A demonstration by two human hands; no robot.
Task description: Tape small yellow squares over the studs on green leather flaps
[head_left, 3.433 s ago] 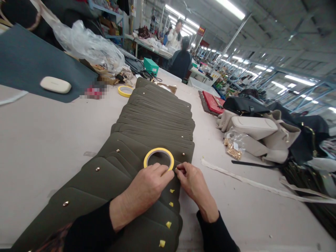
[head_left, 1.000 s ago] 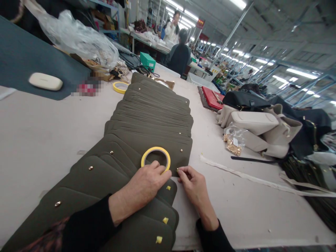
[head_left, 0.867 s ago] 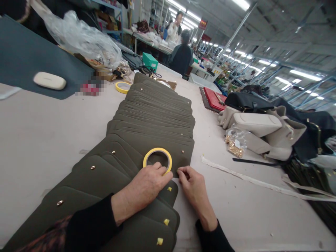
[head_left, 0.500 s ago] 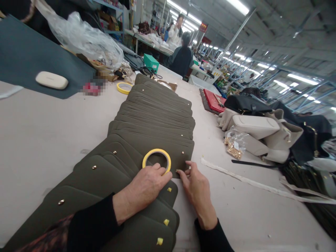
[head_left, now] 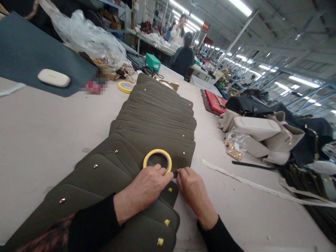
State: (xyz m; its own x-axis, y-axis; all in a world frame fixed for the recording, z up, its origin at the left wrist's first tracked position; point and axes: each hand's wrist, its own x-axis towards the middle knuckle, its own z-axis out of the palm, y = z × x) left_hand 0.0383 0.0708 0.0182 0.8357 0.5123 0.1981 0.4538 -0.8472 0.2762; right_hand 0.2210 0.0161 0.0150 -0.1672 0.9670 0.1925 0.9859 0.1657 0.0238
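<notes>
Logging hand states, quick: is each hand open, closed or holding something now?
Left hand: closed, holding the yellow tape roll.
Right hand: fingers curled closed by an olive panel; whether they pinch anything cannot be told.

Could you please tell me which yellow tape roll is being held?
The nearer roll, in the left hand; the other roll lies on the table beside the olive pieces.

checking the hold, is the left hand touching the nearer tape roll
Touching. The head view shows the left hand gripping the nearer tape roll by its near rim.
</notes>
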